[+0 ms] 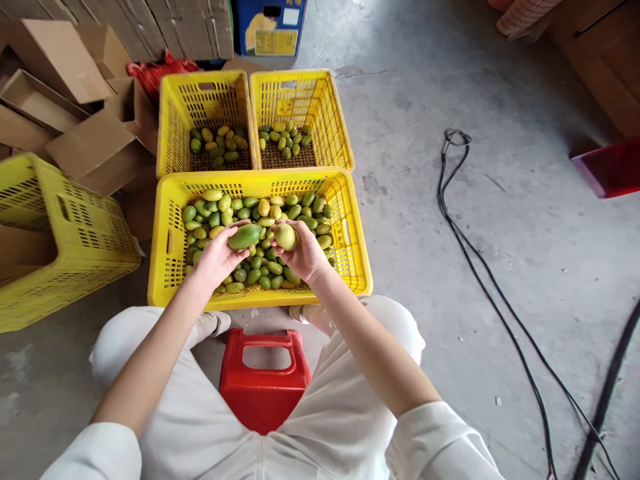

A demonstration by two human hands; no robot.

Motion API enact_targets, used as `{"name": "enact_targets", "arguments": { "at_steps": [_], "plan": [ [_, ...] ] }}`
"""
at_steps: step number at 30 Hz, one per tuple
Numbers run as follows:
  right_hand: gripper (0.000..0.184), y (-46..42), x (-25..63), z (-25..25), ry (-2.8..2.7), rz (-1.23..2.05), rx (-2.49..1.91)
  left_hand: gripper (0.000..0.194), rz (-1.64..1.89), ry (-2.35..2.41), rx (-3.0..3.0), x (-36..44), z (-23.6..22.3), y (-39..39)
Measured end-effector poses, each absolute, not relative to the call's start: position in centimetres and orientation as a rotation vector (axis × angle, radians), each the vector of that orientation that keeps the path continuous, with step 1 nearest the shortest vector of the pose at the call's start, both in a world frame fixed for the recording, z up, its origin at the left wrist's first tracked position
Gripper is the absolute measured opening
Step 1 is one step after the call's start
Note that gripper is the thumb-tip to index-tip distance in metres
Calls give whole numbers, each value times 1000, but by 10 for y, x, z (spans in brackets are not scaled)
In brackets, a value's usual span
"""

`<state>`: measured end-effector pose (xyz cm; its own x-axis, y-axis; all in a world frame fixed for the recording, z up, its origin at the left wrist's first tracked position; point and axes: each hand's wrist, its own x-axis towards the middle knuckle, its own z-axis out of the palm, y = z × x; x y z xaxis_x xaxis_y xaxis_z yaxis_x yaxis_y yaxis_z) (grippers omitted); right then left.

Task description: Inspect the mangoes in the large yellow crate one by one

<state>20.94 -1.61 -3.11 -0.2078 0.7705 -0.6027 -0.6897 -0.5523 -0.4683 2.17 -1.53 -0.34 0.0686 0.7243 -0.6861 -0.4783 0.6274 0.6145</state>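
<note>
Both hands are raised over a large yellow crate that holds many small green and yellowish mangoes. My left hand is closed around a long green mango, its fingers curled beneath. In my right hand is a rounder, pale yellow-green mango, gripped between thumb and fingers. The two held fruits are close together but apart. Behind the large crate, two smaller yellow crates, one at left and one at right, each contain several mangoes on their slatted floors.
Between my knees is a red plastic stool. To the left stand another yellow crate and a heap of cardboard boxes. A blue carton is at the back. Black cables lie on the concrete floor at right, near a red container.
</note>
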Motion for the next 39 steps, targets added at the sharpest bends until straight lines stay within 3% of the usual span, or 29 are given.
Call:
{"name": "enact_targets", "arguments": {
  "at_steps": [7, 11, 16, 25, 32, 39],
  "plan": [
    [27, -15, 207, -39, -100, 1740, -1045, 14, 1023, 1223, 205, 21, -13, -19],
    [22, -15, 211, -39, 19, 1749, -1041, 13, 1031, 1213, 170, 20, -16, -17],
    [47, -18, 214, -30, 0, 1823, -1043, 11, 986, 1244, 78, 21, -15, -16],
    [14, -16, 207, -30, -4, 1792, -1139, 38, 849, 1177, 84, 20, -8, -13],
    [12, -14, 209, -30, 17, 1852, -1028, 16, 801, 1123, 240, 18, -14, -18],
    [15, -15, 213, -27, 30, 1917, -1035, 23, 796, 1152, 219, 22, -11, -16]
  ]
}}
